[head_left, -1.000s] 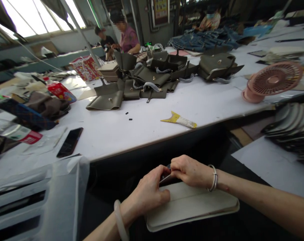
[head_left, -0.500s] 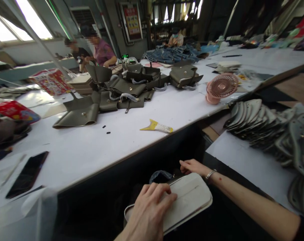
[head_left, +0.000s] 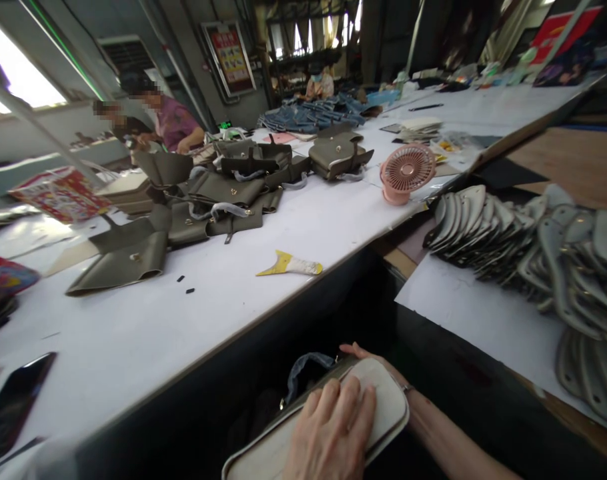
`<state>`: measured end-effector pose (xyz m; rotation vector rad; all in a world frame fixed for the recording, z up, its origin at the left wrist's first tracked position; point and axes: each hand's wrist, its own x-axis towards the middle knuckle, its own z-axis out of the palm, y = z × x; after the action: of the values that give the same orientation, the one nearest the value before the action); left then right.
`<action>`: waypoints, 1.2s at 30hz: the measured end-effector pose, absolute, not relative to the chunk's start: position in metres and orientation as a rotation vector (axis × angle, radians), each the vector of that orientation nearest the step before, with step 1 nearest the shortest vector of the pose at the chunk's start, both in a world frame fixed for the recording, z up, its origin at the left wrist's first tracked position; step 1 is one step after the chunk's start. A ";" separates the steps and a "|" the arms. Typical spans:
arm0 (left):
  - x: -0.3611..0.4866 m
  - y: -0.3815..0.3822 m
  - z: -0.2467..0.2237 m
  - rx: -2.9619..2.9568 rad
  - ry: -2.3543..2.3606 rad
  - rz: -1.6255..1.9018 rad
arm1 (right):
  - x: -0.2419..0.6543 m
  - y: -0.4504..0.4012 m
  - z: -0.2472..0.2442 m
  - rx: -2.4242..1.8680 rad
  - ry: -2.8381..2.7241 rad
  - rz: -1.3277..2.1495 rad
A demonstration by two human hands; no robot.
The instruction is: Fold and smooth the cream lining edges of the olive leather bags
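Where my left hand (head_left: 331, 427) lies: lower centre, fingers outstretched, flat on the pale panel of the handbag (head_left: 389, 400).
My right hand (head_left: 367, 353): behind the bag, fingertips extended; I can't tell its grip.
Handle (head_left: 296, 373): film-wrapped, apparently already attached.
Work left: not shown.
Olive handbags (head_left: 238, 190): upper left, metal clasps fitted.

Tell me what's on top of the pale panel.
The left hand rests on the pale panel; the surface directly beneath that hand is covered and can't be seen.
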<state>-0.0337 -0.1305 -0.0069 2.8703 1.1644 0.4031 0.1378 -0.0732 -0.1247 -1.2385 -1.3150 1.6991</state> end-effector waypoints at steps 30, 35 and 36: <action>-0.003 -0.109 0.049 2.566 1.140 -0.380 | 0.139 -0.091 -0.125 -1.075 -0.250 1.911; -0.002 -0.102 0.054 2.700 1.094 -0.184 | 0.155 -0.111 -0.093 -1.316 -0.495 1.676; -0.001 -0.100 0.055 2.722 1.071 -0.161 | 0.159 -0.117 -0.082 -1.365 -0.586 1.602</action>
<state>-0.0013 -0.0995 0.0552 2.7217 1.0707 -0.1608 0.1588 -0.1169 -0.0820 -1.3647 -0.5855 1.6023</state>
